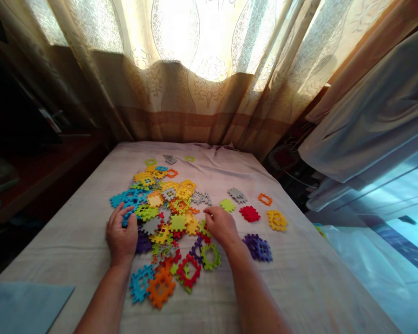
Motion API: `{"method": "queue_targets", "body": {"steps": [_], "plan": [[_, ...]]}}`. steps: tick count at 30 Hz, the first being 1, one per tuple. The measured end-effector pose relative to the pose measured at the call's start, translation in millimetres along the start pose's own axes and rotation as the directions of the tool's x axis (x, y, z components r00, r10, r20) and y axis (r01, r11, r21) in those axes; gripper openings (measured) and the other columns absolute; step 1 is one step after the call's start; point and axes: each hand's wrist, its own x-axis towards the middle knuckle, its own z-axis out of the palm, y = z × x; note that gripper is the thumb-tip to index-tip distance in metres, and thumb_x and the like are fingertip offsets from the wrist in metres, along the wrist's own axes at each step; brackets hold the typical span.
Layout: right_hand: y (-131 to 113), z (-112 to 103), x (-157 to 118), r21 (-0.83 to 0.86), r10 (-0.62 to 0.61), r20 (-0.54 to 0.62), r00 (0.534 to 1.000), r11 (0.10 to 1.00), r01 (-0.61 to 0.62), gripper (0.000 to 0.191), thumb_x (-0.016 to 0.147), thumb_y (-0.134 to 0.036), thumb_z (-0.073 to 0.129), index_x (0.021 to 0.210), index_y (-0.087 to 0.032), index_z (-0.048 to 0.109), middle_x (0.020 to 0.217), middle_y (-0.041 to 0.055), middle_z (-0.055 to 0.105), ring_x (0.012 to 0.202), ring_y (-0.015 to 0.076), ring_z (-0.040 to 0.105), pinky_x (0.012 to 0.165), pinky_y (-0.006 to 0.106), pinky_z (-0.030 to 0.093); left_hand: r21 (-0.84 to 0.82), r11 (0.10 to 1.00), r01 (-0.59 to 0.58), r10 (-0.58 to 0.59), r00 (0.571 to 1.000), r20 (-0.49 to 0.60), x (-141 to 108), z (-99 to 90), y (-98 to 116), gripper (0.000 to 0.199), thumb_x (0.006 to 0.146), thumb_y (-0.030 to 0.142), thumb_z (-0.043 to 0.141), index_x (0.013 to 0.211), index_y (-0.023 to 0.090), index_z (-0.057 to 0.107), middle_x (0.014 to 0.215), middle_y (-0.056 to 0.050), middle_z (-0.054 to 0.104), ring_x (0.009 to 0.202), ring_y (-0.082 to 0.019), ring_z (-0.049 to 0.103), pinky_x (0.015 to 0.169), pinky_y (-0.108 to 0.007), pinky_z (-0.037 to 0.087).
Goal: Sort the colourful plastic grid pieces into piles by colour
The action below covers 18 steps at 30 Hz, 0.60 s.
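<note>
A pile of colourful notched plastic pieces lies on a pale cloth. My left hand is at the pile's left side, its fingers curled around a blue piece. Across the pile, my right hand rests at the right edge with its fingers bent together; whether a piece is between them is hidden. Close to the right hand lie a lime square and a green frame. Nearer to me are a red frame, an orange piece and a blue window piece.
Stacked purple pieces, a red piece, a yellow piece, an orange ring and grey pieces lie to the right. A light blue sheet is at the lower left. Curtains hang behind.
</note>
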Motion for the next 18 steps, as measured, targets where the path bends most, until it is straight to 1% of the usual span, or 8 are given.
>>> {"method": "queue_targets", "body": {"steps": [2,3,6,8,11,14,16,18], "plan": [[8.6,-12.6,-1.8,-0.049,0.082,0.067,0.994,0.996,-0.079,0.027,0.087,-0.026,0.052,0.107,-0.024,0.071,0.103,0.005,0.073,0.098,0.0207,0.065,0.084,0.029,0.044,0.002,1.0,0.003,-0.003,1.0,0.0,-0.4,0.4,-0.2,0.024,0.085,0.035,0.051,0.095,0.02,0.067,0.123,-0.011,0.064,0.119,-0.025,0.057,0.108,-0.042,0.039],[11.4,-17.0,-3.4,-0.059,0.095,0.105,0.99,0.994,-0.09,0.028,0.086,-0.029,0.055,0.109,-0.024,0.071,0.1,0.005,0.074,0.097,0.0214,0.065,0.082,0.029,0.044,0.004,1.0,0.006,-0.006,1.0,-0.002,-0.5,0.4,-0.1,0.024,0.085,0.035,0.051,0.095,0.02,0.067,0.123,-0.011,0.064,0.119,-0.025,0.058,0.108,-0.042,0.039],[13.3,-20.7,-7.8,-0.016,0.046,0.217,0.975,0.999,-0.044,0.032,0.08,-0.032,0.064,0.109,-0.022,0.07,0.093,0.0037,0.074,0.09,0.0208,0.066,0.076,0.028,0.044,0.008,1.0,0.009,-0.009,1.0,-0.001,-0.6,0.3,0.8,0.025,0.085,0.035,0.05,0.094,0.019,0.067,0.123,-0.013,0.064,0.119,-0.025,0.058,0.107,-0.04,0.04],[11.9,-16.8,-8.5,0.055,-0.021,0.262,0.965,0.998,0.007,0.029,0.077,-0.028,0.066,0.105,-0.022,0.071,0.092,0.0024,0.074,0.086,0.0187,0.066,0.073,0.027,0.043,0.006,1.0,0.0,0.0,1.0,-0.002,-0.8,0.5,1.1,0.025,0.086,0.035,0.05,0.095,0.019,0.067,0.122,-0.013,0.065,0.119,-0.024,0.058,0.107,-0.04,0.04],[11.8,-9.7,-4.8,0.14,-0.052,0.212,0.976,0.99,0.022,0.024,0.077,-0.019,0.062,0.099,-0.022,0.071,0.098,0.0021,0.073,0.085,0.016,0.065,0.076,0.025,0.044,0.004,1.0,-0.017,0.017,1.0,-0.014,-1.0,1.4,0.2,0.025,0.086,0.035,0.05,0.095,0.018,0.068,0.12,-0.012,0.066,0.119,-0.023,0.058,0.106,-0.039,0.041],[15.5,-8.0,1.2,0.191,0.024,0.107,0.994,0.981,-0.044,0.03,0.079,-0.014,0.056,0.105,-0.02,0.07,0.105,0.0041,0.072,0.085,0.0149,0.065,0.081,0.025,0.045,0.002,1.0,-0.026,0.026,0.999,-0.028,-1.2,2.6,-1.9,0.024,0.085,0.033,0.051,0.095,0.018,0.068,0.119,-0.011,0.066,0.118,-0.023,0.059,0.106,-0.039,0.041],[18.1,-10.1,3.8,0.226,0.061,0.061,0.996,0.971,-0.073,0.034,0.08,-0.01,0.053,0.109,-0.019,0.068,0.103,0.0043,0.072,0.086,0.0145,0.065,0.082,0.025,0.045,-0.003,1.0,-0.028,0.028,0.999,-0.031,-1.3,3.1,-3.0,0.024,0.085,0.032,0.052,0.095,0.019,0.068,0.119,-0.011,0.066,0.119,-0.023,0.059,0.106,-0.039,0.041],[19.3,-13.1,4.4,0.229,0.073,0.058,0.996,0.97,-0.084,0.034,0.079,-0.009,0.052,0.107,-0.018,0.069,0.097,0.0036,0.073,0.086,0.0144,0.065,0.081,0.024,0.045,-0.008,0.999,-0.035,0.035,0.999,-0.029,-1.5,3.2,-3.5,0.023,0.085,0.031,0.052,0.096,0.018,0.069,0.119,-0.011,0.066,0.118,-0.023,0.059,0.106,-0.039,0.042]]}}
